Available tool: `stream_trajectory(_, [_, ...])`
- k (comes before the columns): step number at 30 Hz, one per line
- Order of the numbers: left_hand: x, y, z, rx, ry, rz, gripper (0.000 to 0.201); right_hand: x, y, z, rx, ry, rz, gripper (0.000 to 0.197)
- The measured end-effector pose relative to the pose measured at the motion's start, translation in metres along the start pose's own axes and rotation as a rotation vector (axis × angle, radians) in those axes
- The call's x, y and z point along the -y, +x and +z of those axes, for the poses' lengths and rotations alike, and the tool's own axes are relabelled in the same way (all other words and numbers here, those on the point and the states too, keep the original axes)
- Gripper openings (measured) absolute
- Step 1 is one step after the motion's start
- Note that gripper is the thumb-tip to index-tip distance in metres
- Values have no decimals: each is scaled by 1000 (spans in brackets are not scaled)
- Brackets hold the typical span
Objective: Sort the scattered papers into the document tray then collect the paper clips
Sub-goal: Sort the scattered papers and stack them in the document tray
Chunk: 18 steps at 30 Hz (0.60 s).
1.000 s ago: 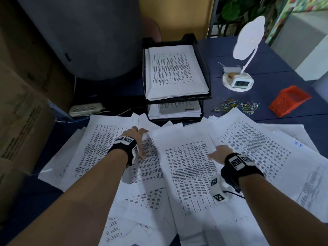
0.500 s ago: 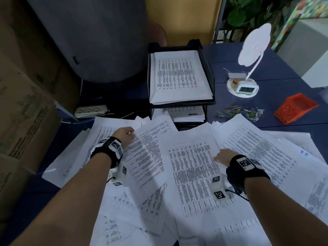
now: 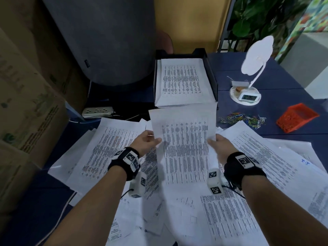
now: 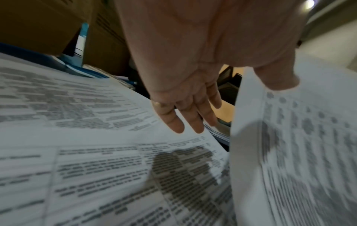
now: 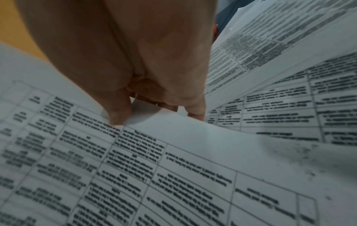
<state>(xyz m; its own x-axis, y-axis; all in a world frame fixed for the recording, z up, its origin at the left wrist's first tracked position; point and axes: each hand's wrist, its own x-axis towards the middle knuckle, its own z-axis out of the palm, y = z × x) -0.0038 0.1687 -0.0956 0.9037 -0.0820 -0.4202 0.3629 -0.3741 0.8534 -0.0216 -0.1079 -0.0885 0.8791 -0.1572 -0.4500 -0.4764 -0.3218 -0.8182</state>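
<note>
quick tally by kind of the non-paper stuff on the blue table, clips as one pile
document tray: 1
paper clip pile: 1
orange basket: 1
white desk fan: 1
small digital clock: 1
power strip: 1
total: 6

A white desk lamp with a flat cloud-shaped head (image 3: 257, 56) stood on the dark blue table (image 3: 284, 82), with a small white digital clock (image 3: 248, 97) on its round base. A white power strip (image 3: 97, 111) lay at the left, beside brown cardboard boxes (image 3: 26, 96). A large grey rounded object (image 3: 99, 39) stood behind. Green plant leaves (image 3: 262, 16) showed at the top right.
</note>
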Motion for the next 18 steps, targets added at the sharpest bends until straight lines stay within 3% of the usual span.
stream_trajectory(4, [-6, -4, 9, 53, -86, 8, 16, 19, 11, -8, -37, 122, -3, 32])
stream_trajectory(7, [-8, -5, 10, 49, -38, -15, 34, 43, 16, -13, -81, 211, 12, 33])
stream_trajectory(11, [-5, 6, 5, 43, -9, -60, 54, 72, 25, -19, -120, 304, -75, 29])
stream_trajectory(15, [-19, 15, 2, -29, -80, -25, 13, 89, 26, -22, -116, 334, -119, 21])
stream_trajectory(18, [-37, 26, -2, -69, -76, 27, 19, 82, 27, -21, -50, 334, -71, 18])
